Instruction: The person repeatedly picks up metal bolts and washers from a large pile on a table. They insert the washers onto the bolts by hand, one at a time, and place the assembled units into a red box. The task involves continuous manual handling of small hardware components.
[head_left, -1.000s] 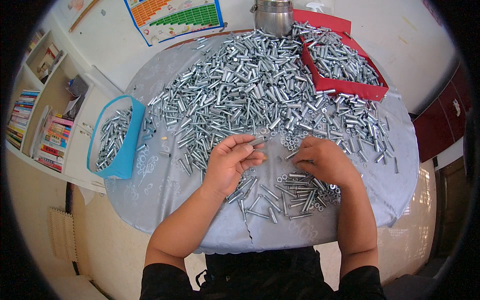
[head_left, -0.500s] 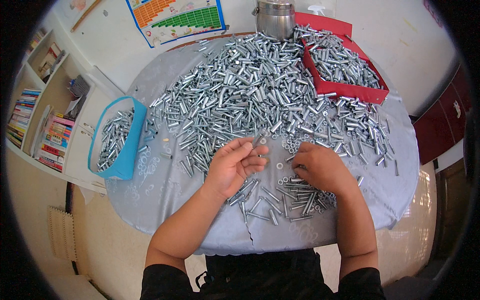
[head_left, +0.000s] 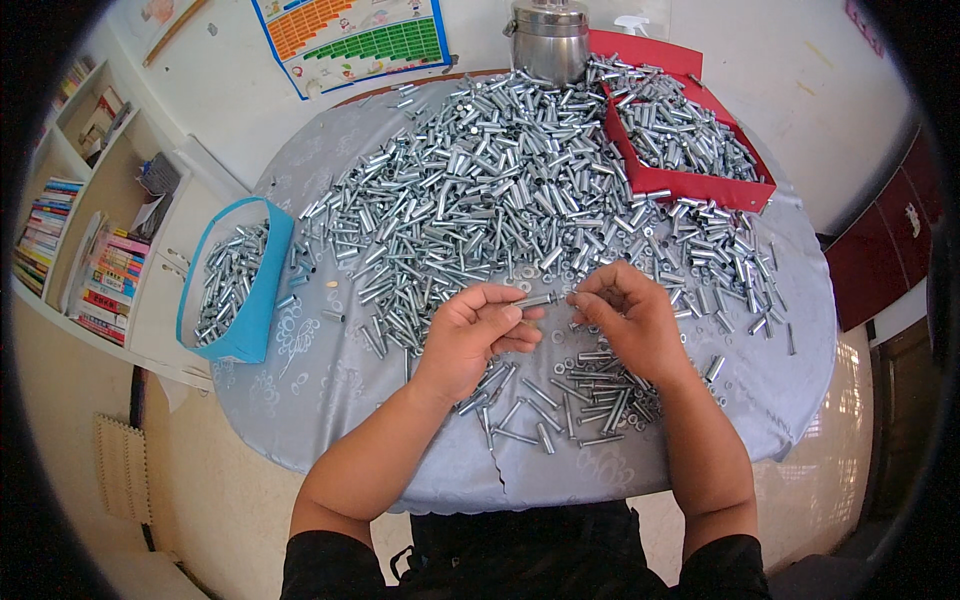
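Observation:
Between thumb and fingers my left hand [head_left: 472, 335] holds a silver bolt with a metal sleeve [head_left: 534, 301], lying nearly level and pointing right. My right hand [head_left: 632, 318] is closed in a pinch just off the bolt's right end; what its fingertips hold is too small to make out. Under and behind both hands spreads a large heap of loose metal sleeves and bolts [head_left: 470, 190]. Closer to me lies a smaller group of long bolts [head_left: 600, 395], with several washers and nuts around it.
A blue fabric bin [head_left: 252, 318] of metal pieces stands at the left of the round, cloth-covered table [head_left: 340, 430]. At the back right sits a red box [head_left: 700, 186] full of sleeves, with a steel pot [head_left: 549, 45] beside it. A bookshelf [head_left: 100, 210] stands at far left.
My right hand has lifted from the washers and moved up and left to the end of the bolt. The bolt in my left hand has turned from slanting upward to nearly level.

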